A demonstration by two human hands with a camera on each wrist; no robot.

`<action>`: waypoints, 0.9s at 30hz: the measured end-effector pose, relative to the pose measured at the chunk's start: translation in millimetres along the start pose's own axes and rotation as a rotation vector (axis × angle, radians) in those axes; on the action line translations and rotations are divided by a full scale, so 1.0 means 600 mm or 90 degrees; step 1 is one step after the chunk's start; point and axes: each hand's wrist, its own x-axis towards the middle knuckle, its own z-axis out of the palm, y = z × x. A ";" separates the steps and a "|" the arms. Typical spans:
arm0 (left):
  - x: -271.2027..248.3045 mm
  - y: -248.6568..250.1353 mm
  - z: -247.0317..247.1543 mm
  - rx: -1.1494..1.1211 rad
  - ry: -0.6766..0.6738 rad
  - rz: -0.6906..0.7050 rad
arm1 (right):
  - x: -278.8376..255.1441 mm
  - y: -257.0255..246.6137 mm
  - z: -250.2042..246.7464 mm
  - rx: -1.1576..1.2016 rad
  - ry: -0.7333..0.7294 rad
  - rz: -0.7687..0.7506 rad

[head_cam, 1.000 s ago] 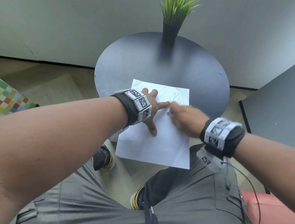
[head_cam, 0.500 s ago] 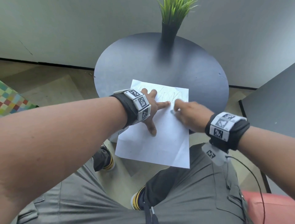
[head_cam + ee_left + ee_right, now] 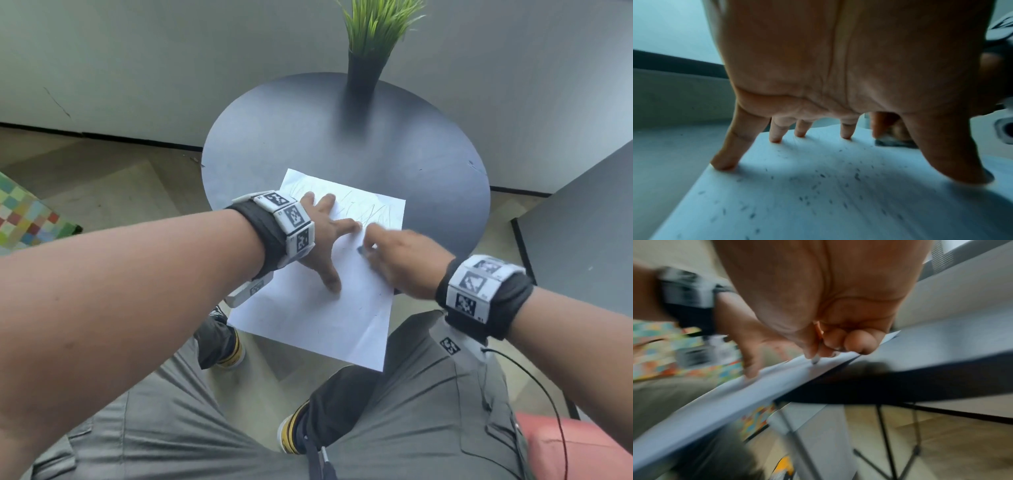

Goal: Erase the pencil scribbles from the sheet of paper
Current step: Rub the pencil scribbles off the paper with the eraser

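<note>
A white sheet of paper lies on the round dark table, its near half hanging over the table's front edge. Pencil scribbles cover its far part. My left hand presses the sheet flat with spread straight fingers. Just right of it, my right hand pinches a small grey-smudged eraser against the paper below the scribbles. The eraser shows past the left thumb, and eraser crumbs dot the sheet. In the blurred right wrist view the eraser touches the sheet.
A dark vase with a green grass plant stands at the table's far edge. A second dark tabletop is at the right. My legs in grey trousers are below the sheet. A chequered coloured object lies at the left.
My right hand has rubbed back and forth: right and up half a second ago, now back left and down. The left hand and the sheet have stayed put.
</note>
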 end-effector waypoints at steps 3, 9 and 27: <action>-0.016 0.013 -0.001 0.006 0.007 0.018 | -0.008 -0.010 0.008 0.000 -0.042 -0.064; -0.013 0.015 -0.002 -0.001 0.003 0.016 | 0.007 0.013 -0.001 0.000 0.050 0.029; 0.000 0.017 -0.002 0.012 -0.023 -0.001 | 0.021 0.023 -0.013 0.030 0.061 0.121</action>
